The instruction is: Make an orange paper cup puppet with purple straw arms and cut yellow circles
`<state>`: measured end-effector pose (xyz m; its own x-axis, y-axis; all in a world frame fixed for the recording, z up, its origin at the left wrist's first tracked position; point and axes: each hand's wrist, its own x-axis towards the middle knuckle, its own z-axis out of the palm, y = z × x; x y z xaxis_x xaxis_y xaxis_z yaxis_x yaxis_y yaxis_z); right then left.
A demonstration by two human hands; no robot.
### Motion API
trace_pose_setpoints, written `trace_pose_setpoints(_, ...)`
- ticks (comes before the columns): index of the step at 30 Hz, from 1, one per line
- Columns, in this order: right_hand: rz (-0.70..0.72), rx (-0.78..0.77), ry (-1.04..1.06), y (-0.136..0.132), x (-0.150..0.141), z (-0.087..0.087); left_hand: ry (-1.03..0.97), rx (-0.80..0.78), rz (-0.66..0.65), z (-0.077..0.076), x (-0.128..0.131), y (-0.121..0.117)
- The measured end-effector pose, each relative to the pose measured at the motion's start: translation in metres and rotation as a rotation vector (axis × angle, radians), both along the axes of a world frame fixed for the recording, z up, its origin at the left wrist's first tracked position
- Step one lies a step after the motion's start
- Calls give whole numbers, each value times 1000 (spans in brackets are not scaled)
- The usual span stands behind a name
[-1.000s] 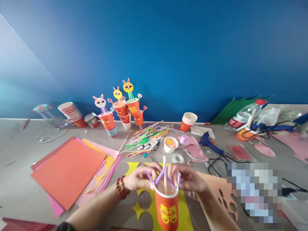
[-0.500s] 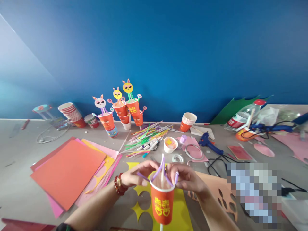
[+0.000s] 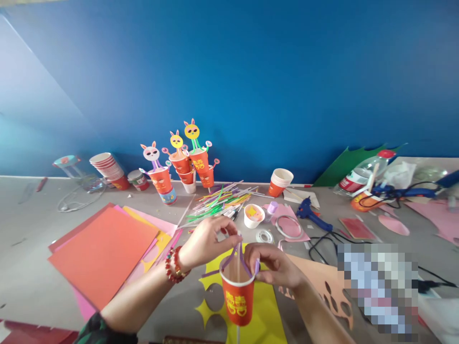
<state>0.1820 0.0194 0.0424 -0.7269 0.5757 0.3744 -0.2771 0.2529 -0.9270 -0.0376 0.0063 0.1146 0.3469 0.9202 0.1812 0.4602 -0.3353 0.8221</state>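
A red paper cup (image 3: 236, 302) with yellow characters hangs above the yellow sheet. A white straw (image 3: 238, 334) runs up through it and shows below its base. Purple pipe cleaners (image 3: 245, 265) rise from inside beside the straw, and their bent ends stick out over the rim on both sides. With thumb and fingertips, my left hand (image 3: 211, 241) pinches the top of the straw and the purple strands. My right hand (image 3: 274, 265) grips the cup's right rim and the purple end there; some of its fingers are hidden behind the strands.
Under the cup lies a cut-out yellow sheet (image 3: 270, 306). Orange paper (image 3: 103, 253) is stacked at left. Behind are loose coloured sticks (image 3: 217, 203), a small white tub (image 3: 254, 220), a tape roll (image 3: 264, 236) and finished cup figures (image 3: 159, 179). A blue glue gun (image 3: 311, 214) and cables lie right.
My left hand has left the cup's left rim and gone up to the straw's top. The cup has risen and shifted slightly left, and the straw now shows beneath it. My right hand stays at the rim.
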Motion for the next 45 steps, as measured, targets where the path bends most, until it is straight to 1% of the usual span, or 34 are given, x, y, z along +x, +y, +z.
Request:
trace_pose_setpoints(3,35,29,-13,2,1,0,-21,-85,-9,-4,0,0)
trace_pose_setpoints(5,56,43,-21,3,1,-1,-78,-143,-33,-7,-2,1)
trace_pose_setpoints(8,51,28,-26,2,1,-2,-257,-270,-96,-12,-5,4)
trace_pose_setpoints(11,20,-25,-11,1,2,-2,-440,-391,-149,-16,-7,6)
trace_pose_setpoints(18,2,-63,3,-2,0,-1,-661,-523,-165,-27,-3,7)
trace_pose_setpoints(22,15,-94,18,-2,0,-4,-888,-589,-204,-42,2,8)
trace_pose_setpoints(24,25,-94,20,-1,0,-6,-960,-601,-236,-50,5,8)
trace_pose_setpoints(26,31,-82,7,-1,1,-7,-963,-582,-245,-54,7,8)
trace_pose_setpoints(28,25,-61,-10,0,1,-8,-910,-532,-233,-53,7,8)
trace_pose_setpoints(31,30,-34,-16,2,1,-8,-791,-469,-233,-46,4,6)
trace_pose_setpoints(33,45,-21,-6,2,1,-7,-701,-465,-222,-40,2,5)
trace_pose_setpoints(35,36,-24,-1,1,0,-7,-651,-485,-201,-36,0,4)
trace_pose_setpoints(37,7,-46,-10,-1,0,-6,-674,-512,-189,-34,-1,4)
trace_pose_setpoints(39,-18,-79,-18,-2,1,-5,-751,-556,-192,-35,-2,5)
trace_pose_setpoints(42,-19,-112,-1,-3,1,-2,-875,-672,-221,-39,-3,9)
trace_pose_setpoints(45,-14,-109,10,-2,0,-1,-934,-766,-261,-44,-3,11)
